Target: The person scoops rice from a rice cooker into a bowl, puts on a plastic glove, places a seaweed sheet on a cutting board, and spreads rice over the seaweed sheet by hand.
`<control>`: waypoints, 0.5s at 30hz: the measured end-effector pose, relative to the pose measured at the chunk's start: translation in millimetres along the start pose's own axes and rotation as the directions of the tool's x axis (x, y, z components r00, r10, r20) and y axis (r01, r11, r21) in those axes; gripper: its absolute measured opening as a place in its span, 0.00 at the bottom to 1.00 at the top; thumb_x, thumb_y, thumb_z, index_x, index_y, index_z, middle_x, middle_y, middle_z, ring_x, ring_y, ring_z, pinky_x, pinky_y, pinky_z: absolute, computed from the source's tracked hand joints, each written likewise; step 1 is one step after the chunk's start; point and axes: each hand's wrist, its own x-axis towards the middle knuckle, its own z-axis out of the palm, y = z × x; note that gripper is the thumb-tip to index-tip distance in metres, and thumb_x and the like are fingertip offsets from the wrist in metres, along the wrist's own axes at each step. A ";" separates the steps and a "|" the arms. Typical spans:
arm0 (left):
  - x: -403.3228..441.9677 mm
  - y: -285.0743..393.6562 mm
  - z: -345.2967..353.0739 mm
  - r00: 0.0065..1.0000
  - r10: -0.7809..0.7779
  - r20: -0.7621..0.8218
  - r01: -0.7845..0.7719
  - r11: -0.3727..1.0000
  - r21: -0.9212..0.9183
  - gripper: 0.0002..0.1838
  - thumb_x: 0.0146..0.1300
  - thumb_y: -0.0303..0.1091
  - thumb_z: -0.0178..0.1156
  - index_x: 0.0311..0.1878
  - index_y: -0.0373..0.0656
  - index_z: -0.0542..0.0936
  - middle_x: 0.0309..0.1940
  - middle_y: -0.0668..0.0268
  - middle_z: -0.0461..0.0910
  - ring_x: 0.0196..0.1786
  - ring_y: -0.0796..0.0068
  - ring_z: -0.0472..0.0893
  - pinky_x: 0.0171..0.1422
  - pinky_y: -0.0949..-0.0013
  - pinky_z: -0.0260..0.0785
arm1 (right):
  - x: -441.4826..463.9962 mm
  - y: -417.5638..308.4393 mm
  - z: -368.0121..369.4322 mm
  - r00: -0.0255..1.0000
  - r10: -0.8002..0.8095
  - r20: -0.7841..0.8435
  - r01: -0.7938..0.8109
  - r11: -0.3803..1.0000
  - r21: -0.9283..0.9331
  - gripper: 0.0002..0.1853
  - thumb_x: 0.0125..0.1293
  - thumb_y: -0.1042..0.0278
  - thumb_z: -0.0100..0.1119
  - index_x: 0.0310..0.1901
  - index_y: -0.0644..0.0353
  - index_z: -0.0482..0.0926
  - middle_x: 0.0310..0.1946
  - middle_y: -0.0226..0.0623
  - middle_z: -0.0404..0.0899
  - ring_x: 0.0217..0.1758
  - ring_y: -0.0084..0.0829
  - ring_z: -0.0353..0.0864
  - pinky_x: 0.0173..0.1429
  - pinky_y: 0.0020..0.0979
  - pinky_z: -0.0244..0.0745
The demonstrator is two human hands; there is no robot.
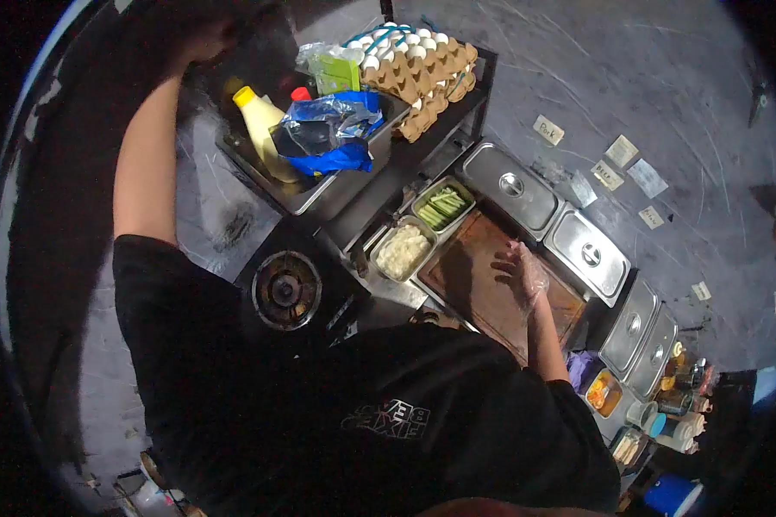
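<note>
My right hand [526, 274], in a clear plastic glove, is held over a brown cutting board [466, 263]. Its fingers are spread, nothing is in them, and a shadow falls on the board. My left arm stretches to the upper left, where my left hand [209, 41] is lost in dark shade; its fingers cannot be made out. Beside the board sit a metal pan of sliced cucumber [444, 207] and a pan of pale white shreds [403, 249]. Lidded steel pans [513, 194] line the board's far side.
A metal tub [315, 200] holds a yellow bottle [263, 125] and blue plastic packaging [341, 159]. Egg trays [422, 73] are stacked behind it. A gas burner [286, 290] lies left of the board. Sauce bottles [685, 431] stand at right, and paper labels [547, 130] are on the wall.
</note>
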 end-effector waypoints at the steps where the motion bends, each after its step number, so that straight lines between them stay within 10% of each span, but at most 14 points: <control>1: 2.0 -0.8 12.8 0.999 -0.009 0.050 0.010 1.000 -0.019 0.24 0.61 0.46 0.61 0.51 0.37 0.76 0.46 0.52 0.80 0.48 0.55 0.79 0.50 0.56 0.71 | -4.0 -0.1 4.5 1.000 0.010 -0.010 -0.010 1.000 0.001 0.32 0.69 0.36 0.45 0.61 0.55 0.66 0.52 0.46 0.75 0.49 0.41 0.77 0.49 0.40 0.71; 5: 2.3 -5.8 63.2 0.929 -0.020 0.371 0.071 0.990 -0.123 0.26 0.59 0.50 0.63 0.51 0.37 0.77 0.46 0.53 0.81 0.47 0.58 0.79 0.50 0.57 0.71 | -8.8 8.3 -0.8 0.999 0.040 -0.010 -0.040 0.999 0.006 0.32 0.69 0.37 0.46 0.61 0.57 0.66 0.51 0.46 0.75 0.48 0.40 0.78 0.47 0.39 0.71; 8: -0.4 -4.3 87.1 0.639 0.038 0.768 0.244 0.937 -0.249 0.30 0.58 0.55 0.64 0.52 0.37 0.78 0.46 0.54 0.81 0.48 0.62 0.79 0.50 0.57 0.71 | -12.0 12.1 -4.1 0.999 0.037 -0.031 -0.038 0.999 -0.010 0.33 0.68 0.37 0.46 0.63 0.58 0.65 0.52 0.46 0.76 0.49 0.40 0.78 0.47 0.39 0.71; 15: -15.9 10.7 71.8 0.489 -0.209 0.847 0.565 0.815 -0.126 0.37 0.51 0.63 0.67 0.50 0.37 0.79 0.42 0.61 0.80 0.46 0.66 0.77 0.49 0.60 0.70 | -10.5 28.7 -8.3 0.996 0.070 -0.051 -0.070 0.998 0.005 0.34 0.69 0.38 0.45 0.64 0.59 0.65 0.53 0.47 0.75 0.49 0.40 0.78 0.48 0.38 0.71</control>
